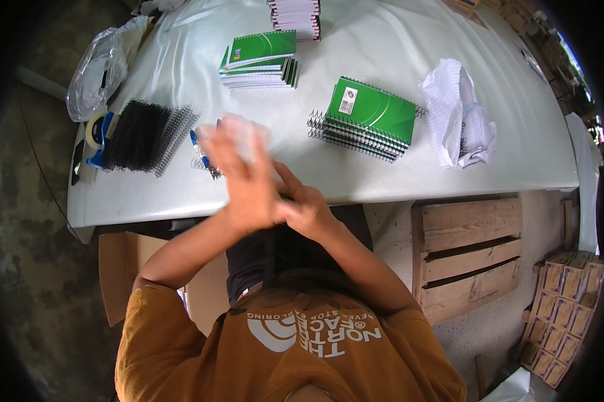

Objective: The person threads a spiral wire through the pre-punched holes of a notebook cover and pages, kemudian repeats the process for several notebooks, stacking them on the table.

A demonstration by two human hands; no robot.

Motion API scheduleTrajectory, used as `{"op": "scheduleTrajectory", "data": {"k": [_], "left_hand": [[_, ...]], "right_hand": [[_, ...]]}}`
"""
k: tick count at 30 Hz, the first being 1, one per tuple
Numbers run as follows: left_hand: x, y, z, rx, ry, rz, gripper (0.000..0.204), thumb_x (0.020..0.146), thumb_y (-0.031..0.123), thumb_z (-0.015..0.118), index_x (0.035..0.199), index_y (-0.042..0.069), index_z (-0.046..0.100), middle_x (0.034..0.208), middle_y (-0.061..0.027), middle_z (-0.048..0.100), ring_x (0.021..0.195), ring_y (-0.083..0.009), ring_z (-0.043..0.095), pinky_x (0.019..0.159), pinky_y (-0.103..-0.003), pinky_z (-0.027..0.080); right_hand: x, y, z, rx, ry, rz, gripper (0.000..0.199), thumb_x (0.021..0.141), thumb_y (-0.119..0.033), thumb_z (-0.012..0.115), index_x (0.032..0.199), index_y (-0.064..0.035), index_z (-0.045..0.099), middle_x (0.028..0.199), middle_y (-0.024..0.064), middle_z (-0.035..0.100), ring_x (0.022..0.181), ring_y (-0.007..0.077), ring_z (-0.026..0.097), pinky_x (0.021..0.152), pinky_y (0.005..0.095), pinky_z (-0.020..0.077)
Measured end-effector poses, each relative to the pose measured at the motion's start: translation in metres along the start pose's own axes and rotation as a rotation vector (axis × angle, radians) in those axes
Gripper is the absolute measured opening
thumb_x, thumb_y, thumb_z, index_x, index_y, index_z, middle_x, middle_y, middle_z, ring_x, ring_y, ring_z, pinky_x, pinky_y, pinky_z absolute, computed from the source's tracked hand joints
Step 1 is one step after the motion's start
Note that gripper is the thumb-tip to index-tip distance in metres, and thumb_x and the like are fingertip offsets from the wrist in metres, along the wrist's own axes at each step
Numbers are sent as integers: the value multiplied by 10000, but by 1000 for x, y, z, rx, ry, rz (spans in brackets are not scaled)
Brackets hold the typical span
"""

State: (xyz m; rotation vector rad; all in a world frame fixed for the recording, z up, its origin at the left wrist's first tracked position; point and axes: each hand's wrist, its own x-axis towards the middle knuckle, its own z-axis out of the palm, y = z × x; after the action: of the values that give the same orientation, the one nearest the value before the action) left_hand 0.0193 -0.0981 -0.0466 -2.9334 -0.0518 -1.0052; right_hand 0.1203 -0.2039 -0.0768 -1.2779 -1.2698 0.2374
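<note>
Both my hands are close together over the table's near edge. My left hand [243,184] is raised with its fingers stretched apart, their tips smeared by motion. My right hand [307,206] has its fingers curled beside the left palm; a small dark thing shows between the hands, too hidden to name. Just beyond the left hand lies a blue-handled tool [201,149], partly covered, with loose wire near it. Farther right sits a stack of green notebooks [382,107] with spiral coils sticking out at the sides. Left of my hands is a pile of black spiral coils [148,137].
Another green notebook stack [265,47] and a pink-edged stack [295,17] stand farther back. Crumpled white paper [449,114] lies right; a blue tape dispenser [99,149], phone [78,161] and plastic bag [107,67] lie left. Below are a cardboard box [117,268] and wooden pallet [473,224].
</note>
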Motion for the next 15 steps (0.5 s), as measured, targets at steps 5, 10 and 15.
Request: {"op": "scheduleTrajectory", "data": {"k": [5, 10, 15], "left_hand": [[-44, 19, 7, -120, -65, 215, 1019, 748, 675, 524, 1366, -86, 246, 1358, -319, 316, 1274, -523, 263, 994, -665, 112], [37, 19, -34, -213, -168, -51, 369, 761, 242, 688, 1094, 100, 615, 1088, -33, 613, 1019, -212, 548, 868, -410, 302], [53, 16, -39, -176, -217, -10, 279, 656, 201, 763, 906, 144, 652, 943, 35, 646, 900, -176, 583, 858, -382, 316]], "right_hand": [[5, 3, -16, 260, 73, 215, 749, 829, -76, 616, 1430, -106, 171, 960, 194, 650, 853, 355, 654, 731, 382, 516], [7, 2, -18, 103, 45, 143, 799, 802, -36, 622, 1435, -128, 143, 899, 199, 645, 844, 359, 653, 719, 387, 516], [9, -5, -22, 136, 15, 283, 791, 767, 47, 584, 1418, -88, 154, 873, 195, 643, 856, 390, 635, 742, 381, 503]]}}
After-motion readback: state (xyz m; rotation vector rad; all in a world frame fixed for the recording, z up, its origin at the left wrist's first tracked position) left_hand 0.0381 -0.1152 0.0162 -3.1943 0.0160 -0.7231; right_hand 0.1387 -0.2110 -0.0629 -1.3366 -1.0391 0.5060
